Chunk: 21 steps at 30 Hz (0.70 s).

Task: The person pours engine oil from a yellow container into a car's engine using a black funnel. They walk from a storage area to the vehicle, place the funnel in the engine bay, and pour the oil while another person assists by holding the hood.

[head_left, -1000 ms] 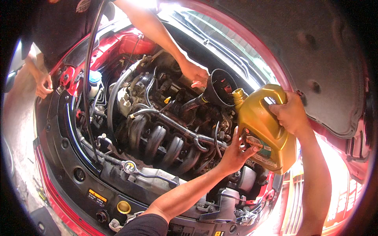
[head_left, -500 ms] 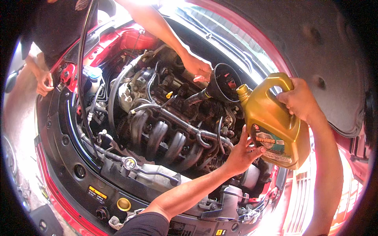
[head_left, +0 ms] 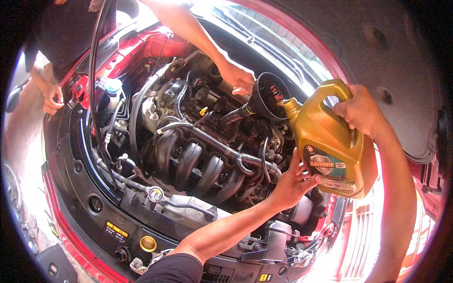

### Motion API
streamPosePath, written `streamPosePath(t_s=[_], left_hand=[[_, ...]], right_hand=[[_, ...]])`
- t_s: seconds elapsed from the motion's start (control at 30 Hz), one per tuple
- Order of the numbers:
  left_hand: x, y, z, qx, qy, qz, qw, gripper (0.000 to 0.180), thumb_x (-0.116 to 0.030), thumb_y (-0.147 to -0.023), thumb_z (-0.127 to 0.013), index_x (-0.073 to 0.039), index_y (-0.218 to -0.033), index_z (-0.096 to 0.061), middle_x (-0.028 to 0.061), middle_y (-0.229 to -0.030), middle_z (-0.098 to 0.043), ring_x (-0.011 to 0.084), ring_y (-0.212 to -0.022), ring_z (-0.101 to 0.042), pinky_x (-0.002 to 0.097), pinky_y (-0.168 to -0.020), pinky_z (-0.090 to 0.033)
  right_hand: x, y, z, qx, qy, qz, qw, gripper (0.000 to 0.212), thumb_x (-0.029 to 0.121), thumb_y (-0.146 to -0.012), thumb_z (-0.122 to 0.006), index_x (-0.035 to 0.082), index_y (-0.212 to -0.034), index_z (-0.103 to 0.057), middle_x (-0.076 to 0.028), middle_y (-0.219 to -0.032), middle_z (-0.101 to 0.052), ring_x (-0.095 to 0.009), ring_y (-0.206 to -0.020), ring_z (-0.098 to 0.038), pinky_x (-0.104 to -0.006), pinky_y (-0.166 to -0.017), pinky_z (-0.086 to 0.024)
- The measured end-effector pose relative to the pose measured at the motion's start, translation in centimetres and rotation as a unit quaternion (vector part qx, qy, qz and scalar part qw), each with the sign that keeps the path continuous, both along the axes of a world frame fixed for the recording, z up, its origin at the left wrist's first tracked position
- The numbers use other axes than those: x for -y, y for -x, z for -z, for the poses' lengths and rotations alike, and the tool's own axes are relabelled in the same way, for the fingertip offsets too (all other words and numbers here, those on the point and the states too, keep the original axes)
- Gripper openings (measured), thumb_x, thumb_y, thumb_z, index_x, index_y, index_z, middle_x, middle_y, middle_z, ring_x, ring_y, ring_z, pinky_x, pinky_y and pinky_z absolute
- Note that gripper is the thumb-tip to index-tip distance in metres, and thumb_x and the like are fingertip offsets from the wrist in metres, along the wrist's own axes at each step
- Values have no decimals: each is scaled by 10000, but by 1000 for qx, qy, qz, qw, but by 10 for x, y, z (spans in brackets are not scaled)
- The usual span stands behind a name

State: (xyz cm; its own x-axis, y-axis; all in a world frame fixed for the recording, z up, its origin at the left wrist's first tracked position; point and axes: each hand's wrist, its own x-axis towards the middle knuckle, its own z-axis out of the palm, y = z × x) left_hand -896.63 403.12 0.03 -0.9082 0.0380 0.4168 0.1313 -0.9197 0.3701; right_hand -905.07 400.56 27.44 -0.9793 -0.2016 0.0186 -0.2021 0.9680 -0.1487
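A gold plastic motor oil jug is tilted over the engine, its uncapped neck at the rim of a black funnel. Amber oil shows at the jug's mouth, on the funnel side. My right hand is wrapped round the jug's handle. Against the label side, low on the jug, my left hand steadies it with fingers and thumb; part of its grip is hidden. A co-worker's hand reaches in from the top and is at the funnel's far-left rim. The funnel's long spout runs down-left into the engine.
Black intake pipes and hoses fill the engine bay. A yellow dipstick handle stands near the spout. The raised hood hangs at the right. A dark rod rises at the left, near another hand.
The jug has risen slightly and tipped further toward the funnel, its mouth now over the rim with oil showing. My right hand has lifted with it; my left stays almost in place.
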Motion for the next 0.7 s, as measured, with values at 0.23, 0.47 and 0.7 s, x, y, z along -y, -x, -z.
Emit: streamPosePath(t_s=[0.23,0.47,0.7], left_hand=[[5,-1,-2,6,8,-10,1000,1067,-182,-982,-682,-157,-1584,198,208,-1463,-483,269,-1277,-545,391,-1046,-483],[7,-3,-6,7,-18,5,1000,1004,-152,-988,-663,-177,-1598,135,194,-1465,-464,266,-1289,-537,394,-1061,-471],[10,-3,-7,11,-10,18,1000,936,-108,-993,-637,-237,-1610,54,180,-1505,-402,275,-1333,-506,395,-1080,-460]], right_hand=[[14,-1,-1,-7,-6,-2,1000,259,98,-753,-681,-22,-981,-653,-42,-614,-568,-144,-461,-525,-322,-418,-414],[19,0,0,-11,-20,0,1000,249,103,-754,-688,-21,-968,-655,-44,-609,-562,-142,-458,-519,-320,-415,-406],[21,2,0,-18,-22,-2,1000,277,105,-760,-683,-22,-1005,-658,-45,-609,-559,-145,-455,-513,-320,-415,-404]])
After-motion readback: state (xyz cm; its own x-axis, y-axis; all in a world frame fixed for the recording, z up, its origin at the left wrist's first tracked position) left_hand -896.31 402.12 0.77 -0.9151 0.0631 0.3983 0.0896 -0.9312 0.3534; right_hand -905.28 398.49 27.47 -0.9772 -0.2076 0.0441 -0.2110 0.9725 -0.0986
